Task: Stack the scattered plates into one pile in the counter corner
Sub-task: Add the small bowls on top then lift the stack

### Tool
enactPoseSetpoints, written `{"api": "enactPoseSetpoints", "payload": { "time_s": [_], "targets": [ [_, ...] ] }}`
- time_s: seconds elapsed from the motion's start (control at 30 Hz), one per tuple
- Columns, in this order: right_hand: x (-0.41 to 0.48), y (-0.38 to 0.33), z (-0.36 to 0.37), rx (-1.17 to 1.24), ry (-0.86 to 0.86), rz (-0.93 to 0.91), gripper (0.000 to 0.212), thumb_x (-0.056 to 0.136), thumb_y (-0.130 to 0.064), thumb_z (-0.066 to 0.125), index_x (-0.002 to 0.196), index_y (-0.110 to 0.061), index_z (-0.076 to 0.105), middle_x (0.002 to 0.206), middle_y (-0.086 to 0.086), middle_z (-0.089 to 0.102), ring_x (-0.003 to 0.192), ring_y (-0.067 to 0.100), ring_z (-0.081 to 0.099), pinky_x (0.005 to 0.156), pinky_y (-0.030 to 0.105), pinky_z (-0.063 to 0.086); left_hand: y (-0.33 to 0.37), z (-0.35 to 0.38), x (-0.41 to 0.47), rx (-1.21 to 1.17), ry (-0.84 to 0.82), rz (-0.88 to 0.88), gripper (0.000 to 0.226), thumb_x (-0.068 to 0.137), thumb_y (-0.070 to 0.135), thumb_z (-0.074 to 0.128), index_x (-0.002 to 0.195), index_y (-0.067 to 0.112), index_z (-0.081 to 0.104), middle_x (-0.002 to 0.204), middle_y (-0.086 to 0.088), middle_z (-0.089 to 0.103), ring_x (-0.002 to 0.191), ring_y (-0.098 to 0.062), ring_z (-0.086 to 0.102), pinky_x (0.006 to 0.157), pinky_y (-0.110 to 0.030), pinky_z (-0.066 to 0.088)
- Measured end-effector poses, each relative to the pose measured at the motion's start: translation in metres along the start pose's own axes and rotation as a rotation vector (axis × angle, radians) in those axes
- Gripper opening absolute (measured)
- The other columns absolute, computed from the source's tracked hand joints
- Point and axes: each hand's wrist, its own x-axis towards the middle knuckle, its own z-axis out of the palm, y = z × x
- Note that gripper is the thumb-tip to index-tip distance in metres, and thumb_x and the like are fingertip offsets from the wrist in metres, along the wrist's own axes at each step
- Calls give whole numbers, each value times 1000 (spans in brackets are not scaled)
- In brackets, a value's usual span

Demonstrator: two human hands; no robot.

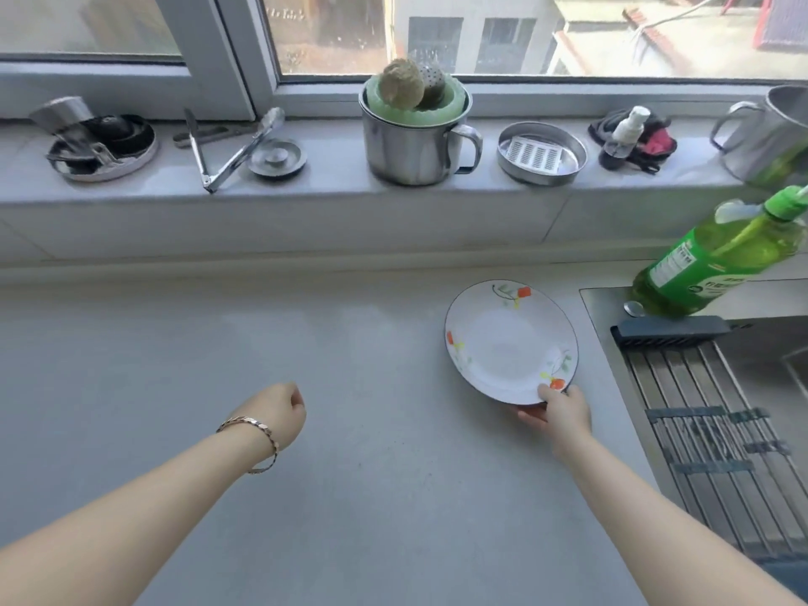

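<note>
One white plate [503, 343] with orange and green flower prints and a dark rim is on the grey counter [262, 365], close to the sink's left edge. My right hand [562, 408] grips its near rim, thumb on top and fingers underneath, and the near edge looks slightly lifted. My left hand [280, 408] hovers over the bare counter to the left, fingers curled shut with nothing in them; a bracelet circles that wrist. No other plate is in view.
A sink [612, 325] with a roll-up drying rack [708, 413] lies at the right, with a green detergent bottle [717, 260] behind it. The windowsill holds a steel mug [415, 142] with scrubbers, a steel dish [542, 153], tongs [227, 155], a spray bottle [621, 133] and a pot [774, 137].
</note>
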Motion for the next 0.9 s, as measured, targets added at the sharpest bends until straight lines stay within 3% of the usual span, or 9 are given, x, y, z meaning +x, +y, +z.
{"api": "enactPoseSetpoints", "payload": {
  "time_s": [0.1,0.17,0.5,0.67,0.77,0.9],
  "targets": [
    [-35,-3,22,-154,-126,-72,21,94,1,40,112,-7,48,93,10,59,47,20,66,33,18,48,-26,-9,-14,-22,41,-20,18,88,13,37,87,16,54,96,-8,70,92,-28,67,77,-32,52],
    [-62,-4,43,-259,-206,-101,17,94,0,40,106,-8,48,82,5,58,34,12,62,32,16,46,-48,-18,-26,-43,73,-41,18,88,14,36,87,16,54,96,-9,70,91,-28,67,79,-32,52],
    [-216,49,201,-518,-514,-247,23,93,-2,38,78,-15,50,60,9,53,26,5,47,32,13,39,-237,-86,-106,-182,292,-213,22,88,16,36,92,10,57,96,-11,71,90,-31,67,80,-35,53],
    [-304,99,287,-560,-605,-304,22,92,-1,39,78,-14,51,54,8,53,25,5,47,32,11,39,-363,-129,-162,-249,419,-292,20,88,12,37,89,14,57,97,-11,68,84,-28,63,80,-33,52],
    [-356,129,336,-576,-657,-311,13,91,-1,41,90,-9,52,47,7,56,24,5,47,31,11,39,-434,-149,-198,-285,467,-344,23,87,11,38,94,10,60,95,-14,69,87,-29,65,79,-33,52],
    [-423,163,397,-574,-742,-348,10,92,-4,44,97,-6,51,43,4,55,24,6,46,32,12,39,-518,-171,-246,-253,530,-398,18,90,14,37,78,17,50,82,-9,60,81,-27,60,68,-26,40]
  ]
}}
